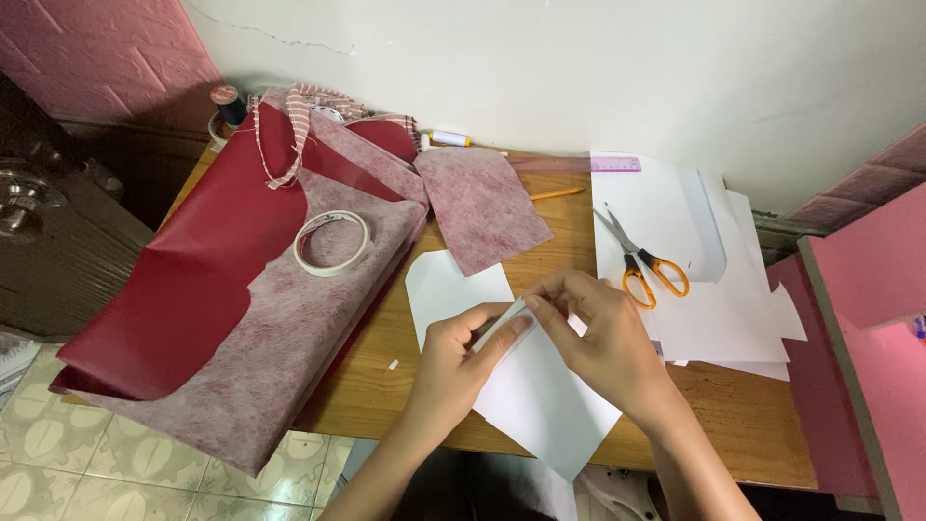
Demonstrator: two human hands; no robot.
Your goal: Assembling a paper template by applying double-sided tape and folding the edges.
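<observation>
Paper (540, 396) on wooden table (743, 425), front edge, pinched by left hand (463, 362) and right hand (598, 338) (fingers closed on folded flap). Scissors (641, 260) right, tape roll (333, 243) on red fabric (193, 270) left. White wall (579, 68) behind, tiled floor (87, 463) below.

One head-worn camera looks steeply down, close over the wooden table (386, 376), toward the white wall (579, 68)
</observation>
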